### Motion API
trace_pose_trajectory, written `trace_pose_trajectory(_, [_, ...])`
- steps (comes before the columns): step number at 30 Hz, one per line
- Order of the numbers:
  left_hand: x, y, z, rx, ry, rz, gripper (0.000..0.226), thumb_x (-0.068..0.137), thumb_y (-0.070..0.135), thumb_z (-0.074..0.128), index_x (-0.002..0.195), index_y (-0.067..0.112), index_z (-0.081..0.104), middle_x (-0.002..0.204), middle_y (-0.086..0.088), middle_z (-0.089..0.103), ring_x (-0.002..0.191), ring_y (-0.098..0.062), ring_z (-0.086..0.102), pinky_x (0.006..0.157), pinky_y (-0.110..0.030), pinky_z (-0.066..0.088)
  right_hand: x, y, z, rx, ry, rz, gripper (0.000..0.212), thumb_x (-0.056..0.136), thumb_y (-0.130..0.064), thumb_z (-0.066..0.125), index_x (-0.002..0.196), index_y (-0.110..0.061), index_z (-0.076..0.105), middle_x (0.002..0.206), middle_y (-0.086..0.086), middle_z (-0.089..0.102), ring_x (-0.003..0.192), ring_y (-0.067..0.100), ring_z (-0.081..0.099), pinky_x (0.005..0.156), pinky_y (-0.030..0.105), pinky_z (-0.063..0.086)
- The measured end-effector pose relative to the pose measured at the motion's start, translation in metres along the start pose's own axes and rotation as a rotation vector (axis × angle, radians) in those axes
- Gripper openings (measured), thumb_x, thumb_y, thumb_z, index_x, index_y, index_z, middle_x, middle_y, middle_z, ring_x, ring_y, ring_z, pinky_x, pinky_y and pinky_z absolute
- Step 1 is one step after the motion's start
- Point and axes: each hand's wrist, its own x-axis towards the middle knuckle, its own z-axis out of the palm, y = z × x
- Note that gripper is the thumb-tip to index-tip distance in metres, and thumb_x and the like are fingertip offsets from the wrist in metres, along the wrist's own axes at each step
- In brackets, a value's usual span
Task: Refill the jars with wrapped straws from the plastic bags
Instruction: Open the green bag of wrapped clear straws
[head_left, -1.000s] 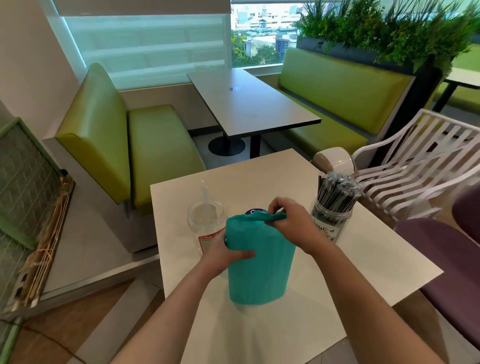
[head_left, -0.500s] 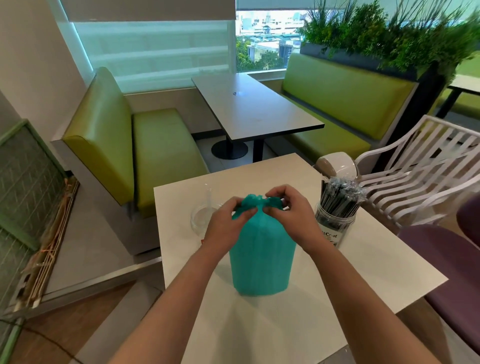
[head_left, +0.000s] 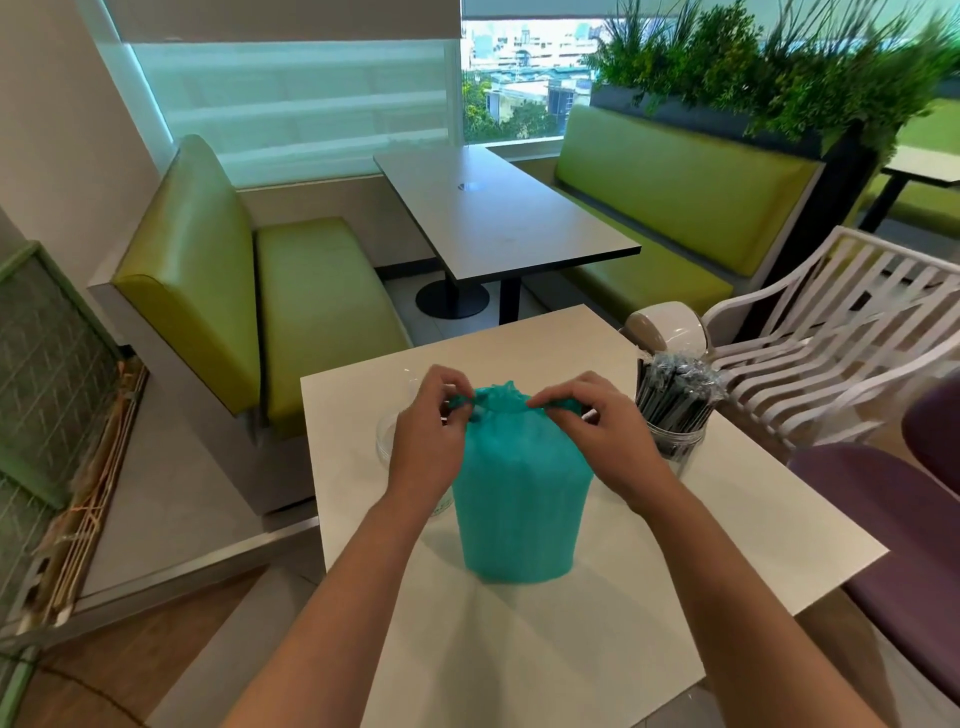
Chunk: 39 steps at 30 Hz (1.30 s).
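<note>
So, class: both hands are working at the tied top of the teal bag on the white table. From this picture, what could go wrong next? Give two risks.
1. The left hand and right hand pull the neck of the upright teal plastic bag apart; if it gives suddenly, the bag may tear or tip and spill its contents.
2. The jar of wrapped straws stands close beside the right hand, near the edge of the white table; a jerk could knock it off.

Cafe / fast-food dining area.
Green booth benches (head_left: 317, 291) either side of a pedestal table (head_left: 498, 218), planter divider (head_left: 769, 78), white slatted chair (head_left: 841, 332), jar of wrapped straws (head_left: 675, 410) at white tabletop's (head_left: 727, 545) right edge.
</note>
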Motion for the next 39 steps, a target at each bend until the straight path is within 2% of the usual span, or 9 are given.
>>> trace_pose_trajectory(4, [-0.001,0.003,-0.002,0.142,-0.120,0.106,0.051,0.090,-0.012,0.046,0.088,0.029,0.075,0.095,0.021,0.060,0.093,0.010,0.056,0.081,-0.003,0.042,-0.004,-0.007,0.003,-0.164,-0.087,0.038,0.031,0.096,-0.013,0.051,0.108,-0.031,0.073,0.091,-0.010,0.048,0.085,0.002,0.049,0.067,0.010,0.041])
trace_pose_trajectory(9, [-0.003,0.009,-0.004,0.162,-0.100,0.070,0.026,0.094,0.010,0.058,0.106,0.027,0.073,0.104,0.019,0.057,0.097,0.004,0.054,0.082,-0.003,0.041,-0.011,-0.012,0.002,-0.363,-0.154,0.029,0.037,0.097,-0.023,0.046,0.128,-0.039,0.060,0.092,-0.013,0.044,0.083,0.005,0.050,0.064,0.018,0.041])
trace_pose_trajectory(13, [-0.004,0.010,-0.001,0.089,0.003,0.025,0.018,0.089,0.032,0.070,0.103,0.023,0.075,0.097,0.019,0.060,0.093,0.001,0.058,0.082,-0.016,0.050,-0.019,-0.018,0.001,-0.488,-0.149,-0.007,0.030,0.093,-0.027,0.049,0.111,-0.035,0.071,0.090,-0.011,0.047,0.083,0.008,0.051,0.067,0.026,0.044])
trace_pose_trajectory(17, [-0.006,0.009,-0.001,0.140,-0.049,0.053,0.041,0.078,-0.002,0.073,0.106,0.028,0.074,0.103,0.015,0.058,0.095,-0.004,0.059,0.080,-0.004,0.044,-0.021,-0.023,0.003,-0.596,-0.126,-0.019,0.034,0.091,-0.045,0.051,0.083,-0.024,0.078,0.088,-0.010,0.046,0.087,0.010,0.047,0.061,0.023,0.035])
trace_pose_trajectory(20, [-0.007,0.011,-0.004,0.086,-0.172,0.041,0.060,0.070,-0.013,0.069,0.114,0.028,0.071,0.109,0.015,0.055,0.103,-0.004,0.058,0.081,0.000,0.041,-0.016,-0.025,0.012,-0.549,-0.028,0.040,0.037,0.092,-0.054,0.051,0.093,-0.027,0.076,0.108,-0.009,0.045,0.102,0.009,0.043,0.074,0.027,0.042])
trace_pose_trajectory(22, [-0.009,0.010,-0.007,0.101,-0.258,0.035,0.067,0.069,-0.013,0.069,0.121,0.029,0.067,0.114,0.014,0.052,0.107,-0.002,0.052,0.083,0.001,0.040,-0.015,-0.020,0.018,-0.608,-0.072,0.091,0.027,0.089,-0.045,0.061,0.112,-0.033,0.069,0.125,-0.006,0.041,0.112,0.014,0.044,0.088,0.034,0.048])
trace_pose_trajectory(26, [-0.014,0.000,-0.016,0.228,-0.387,0.019,0.077,0.070,-0.012,0.066,0.136,0.028,0.056,0.122,0.017,0.043,0.111,-0.005,0.048,0.092,-0.010,0.045,-0.017,-0.003,0.015,-0.602,-0.264,0.326,0.056,0.084,-0.017,0.060,0.135,-0.037,0.052,0.132,0.001,0.042,0.107,0.021,0.056,0.091,0.037,0.051])
trace_pose_trajectory(33, [-0.020,-0.020,-0.015,0.277,-0.459,-0.135,0.080,0.072,-0.001,0.074,0.142,0.029,0.049,0.124,0.025,0.038,0.117,-0.010,0.045,0.099,-0.025,0.048,-0.017,0.012,0.016,-0.376,-0.428,0.536,0.078,0.083,0.001,0.055,0.147,-0.039,0.033,0.114,0.000,0.045,0.067,0.013,0.055,0.048,0.020,0.047])
trace_pose_trajectory(39, [-0.020,-0.028,-0.010,-0.008,-0.444,-0.314,0.080,0.069,-0.019,0.068,0.138,0.020,0.054,0.128,0.013,0.043,0.116,-0.023,0.055,0.091,-0.031,0.056,-0.014,0.023,0.020,-0.394,-0.456,0.475,0.078,0.084,0.008,0.051,0.150,-0.028,0.031,0.140,0.005,0.045,0.099,0.014,0.049,0.079,0.019,0.043])
